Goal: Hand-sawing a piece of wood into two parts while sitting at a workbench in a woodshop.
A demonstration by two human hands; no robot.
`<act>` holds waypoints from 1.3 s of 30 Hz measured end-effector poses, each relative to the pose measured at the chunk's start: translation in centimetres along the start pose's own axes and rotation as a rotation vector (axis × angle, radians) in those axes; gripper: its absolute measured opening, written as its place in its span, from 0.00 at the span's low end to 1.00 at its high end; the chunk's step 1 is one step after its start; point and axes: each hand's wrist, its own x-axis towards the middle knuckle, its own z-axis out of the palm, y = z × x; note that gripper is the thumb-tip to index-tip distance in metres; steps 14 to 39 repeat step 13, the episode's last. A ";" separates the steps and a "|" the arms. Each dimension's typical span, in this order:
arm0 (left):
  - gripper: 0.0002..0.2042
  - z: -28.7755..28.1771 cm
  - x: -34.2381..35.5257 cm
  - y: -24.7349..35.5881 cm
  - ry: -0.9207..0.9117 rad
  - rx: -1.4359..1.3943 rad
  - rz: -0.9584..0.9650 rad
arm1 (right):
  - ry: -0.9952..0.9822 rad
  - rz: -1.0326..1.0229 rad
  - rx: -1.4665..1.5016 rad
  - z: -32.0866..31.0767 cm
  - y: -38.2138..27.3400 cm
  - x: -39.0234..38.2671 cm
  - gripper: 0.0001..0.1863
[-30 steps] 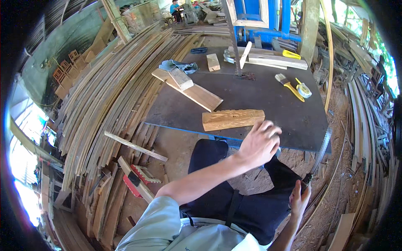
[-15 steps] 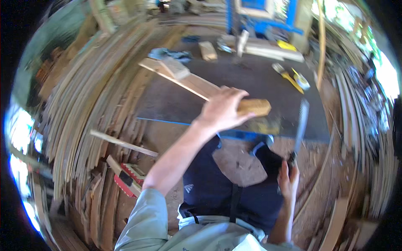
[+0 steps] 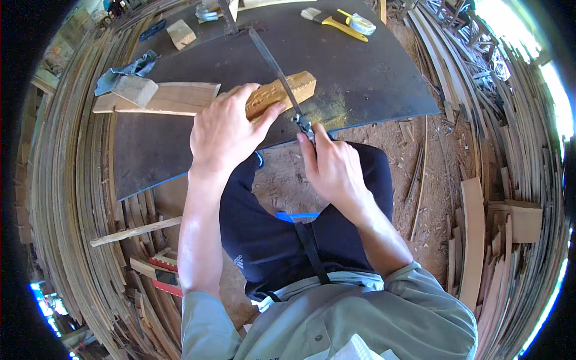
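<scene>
Left hand (image 3: 225,129): clamped over wooden block (image 3: 282,93), pressing it flat on dark bench (image 3: 372,78) near the front edge. Right hand (image 3: 333,168): gripped handle of thin-bladed saw (image 3: 276,63), blade lying across block.

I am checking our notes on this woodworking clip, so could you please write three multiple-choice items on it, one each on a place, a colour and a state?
1. Where does the wooden block lie?
A. on the dark board
B. on the ground
C. on the person's lap

2. What colour is the brush handle?
A. red
B. yellow
C. green

3. What is the left hand doing?
A. hanging free
B. holding the saw
C. pressing on the block

Key: 1 A, it rests on the board; 2 B, it is plainly yellow; 3 C, its fingers lie over the block while the right hand grips the saw.
</scene>
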 end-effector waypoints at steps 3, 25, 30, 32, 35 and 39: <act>0.29 0.2 -0.1 -0.2 0.015 0.004 0.004 | 0.031 -0.020 -0.017 0.4 0.1 0.0 0.16; 0.29 0.4 0.0 -0.1 0.015 0.039 -0.044 | -0.022 0.016 -0.110 0.0 0.3 0.5 0.17; 0.29 0.4 0.0 -0.1 0.015 0.039 -0.044 | -0.022 0.016 -0.110 0.0 0.3 0.5 0.17; 0.29 0.4 0.0 -0.1 0.015 0.039 -0.044 | -0.022 0.016 -0.110 0.0 0.3 0.5 0.17; 0.29 0.4 0.0 -0.1 0.015 0.039 -0.044 | -0.022 0.016 -0.110 0.0 0.3 0.5 0.17; 0.29 0.4 0.0 -0.1 0.015 0.039 -0.044 | -0.022 0.016 -0.110 0.0 0.3 0.5 0.17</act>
